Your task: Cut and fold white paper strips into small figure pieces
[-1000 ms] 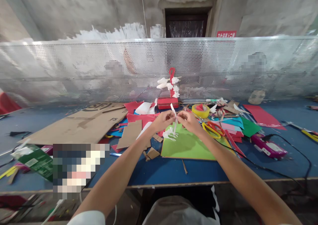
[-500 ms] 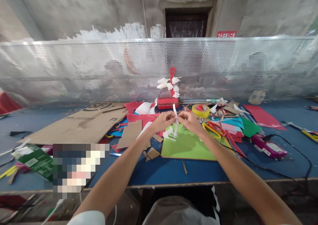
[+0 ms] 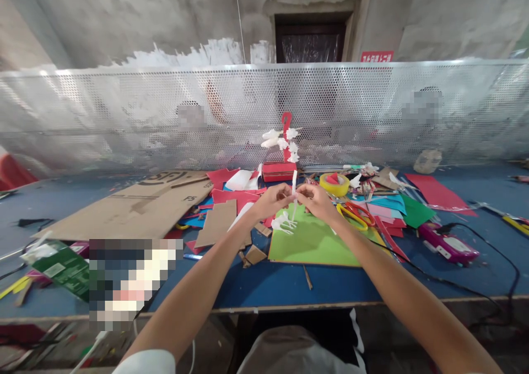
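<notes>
Between the fingertips of both hands stands a narrow white paper strip (image 3: 295,181), its ends showing above and below the fingers. My left hand (image 3: 273,199) is closed in a pinch on its left side, and my right hand (image 3: 314,199) pinches it from the right. Just below lies a white paper cutout with thin prongs (image 3: 282,223), over the left edge of a lime-green sheet (image 3: 318,247). Behind the hands rises a red hook-topped stand (image 3: 286,122) on a red box-like base (image 3: 279,172), with white flower shapes (image 3: 292,147) attached.
Yellow-handled scissors (image 3: 351,218) and a yellow tape roll (image 3: 334,184) lie right of the hands. Flat cardboard (image 3: 136,203) covers the left side. A purple device (image 3: 448,244) with a black cable sits at right. A perforated metal screen (image 3: 144,115) runs along the back.
The white strip has turned from a slight lean to nearly upright and shifted a little to the right. Both hands keep almost the same place.
</notes>
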